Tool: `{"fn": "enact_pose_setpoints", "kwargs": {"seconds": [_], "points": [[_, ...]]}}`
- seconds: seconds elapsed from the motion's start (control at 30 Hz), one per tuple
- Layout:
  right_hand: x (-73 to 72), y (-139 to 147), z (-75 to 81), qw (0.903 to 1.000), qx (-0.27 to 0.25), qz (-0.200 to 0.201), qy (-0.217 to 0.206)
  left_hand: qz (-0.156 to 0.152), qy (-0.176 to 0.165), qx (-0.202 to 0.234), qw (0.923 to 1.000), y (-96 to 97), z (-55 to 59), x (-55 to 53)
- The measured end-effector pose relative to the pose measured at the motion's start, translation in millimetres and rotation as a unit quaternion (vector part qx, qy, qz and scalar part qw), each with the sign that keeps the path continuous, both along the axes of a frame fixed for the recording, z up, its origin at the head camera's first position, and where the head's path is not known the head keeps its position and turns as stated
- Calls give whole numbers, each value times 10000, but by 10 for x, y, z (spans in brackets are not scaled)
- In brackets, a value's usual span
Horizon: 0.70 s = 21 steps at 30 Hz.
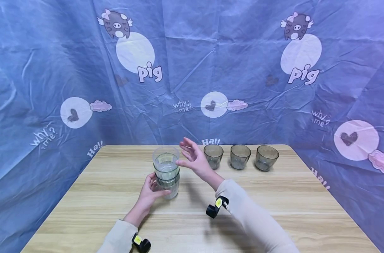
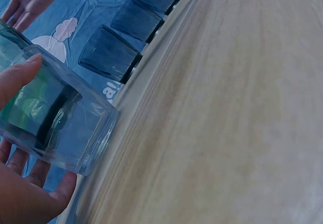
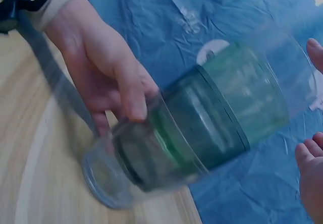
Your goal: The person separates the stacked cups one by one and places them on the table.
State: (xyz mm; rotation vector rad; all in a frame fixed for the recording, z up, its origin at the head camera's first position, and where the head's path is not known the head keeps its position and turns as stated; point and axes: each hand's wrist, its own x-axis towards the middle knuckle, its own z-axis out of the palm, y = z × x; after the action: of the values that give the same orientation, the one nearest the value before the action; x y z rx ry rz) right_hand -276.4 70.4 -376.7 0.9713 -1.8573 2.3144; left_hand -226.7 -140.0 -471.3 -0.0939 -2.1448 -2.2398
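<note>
A tall stack of nested drinking glasses is upright over the table's left middle. Its lowest is a clear glass (image 1: 174, 189), with a dark teal glass (image 1: 168, 182) in it, then a pale green glass (image 1: 166, 174), and another clear glass (image 1: 160, 153) on top. My left hand (image 1: 149, 193) grips the bottom glass from the left, thumb across its near side. Beside the top glass, on its right, my right hand (image 1: 195, 161) is held with fingers spread and loosely bent. Its thumb is close to the rim; whether it touches, I cannot tell.
Three smoky grey glasses stand in a row along the back right of the wooden table (image 1: 274, 196): a left one (image 1: 213, 157), a middle one (image 1: 240, 157) and a right one (image 1: 266, 158). Behind the table hangs a blue printed cloth (image 1: 185, 123).
</note>
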Motion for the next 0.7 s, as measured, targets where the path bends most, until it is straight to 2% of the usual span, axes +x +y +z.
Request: {"fn": "enact_pose_setpoints", "kwargs": {"seconds": [0.17, 0.4, 0.57, 0.7], "points": [[55, -110, 27, 9988, 444, 206, 28, -7, -10, -26, 10000, -1, -1, 0], [97, -181, 65, 9925, 1206, -91, 201, -21, 3, 0, 10000, -7, -9, 1], [87, -195, 61, 9900, 1316, -201, 458, -42, -38, 22, 10000, -15, -11, 6], [71, -197, 59, 9899, 1302, -243, 504, -39, -53, 14, 10000, -16, -14, 5]]}}
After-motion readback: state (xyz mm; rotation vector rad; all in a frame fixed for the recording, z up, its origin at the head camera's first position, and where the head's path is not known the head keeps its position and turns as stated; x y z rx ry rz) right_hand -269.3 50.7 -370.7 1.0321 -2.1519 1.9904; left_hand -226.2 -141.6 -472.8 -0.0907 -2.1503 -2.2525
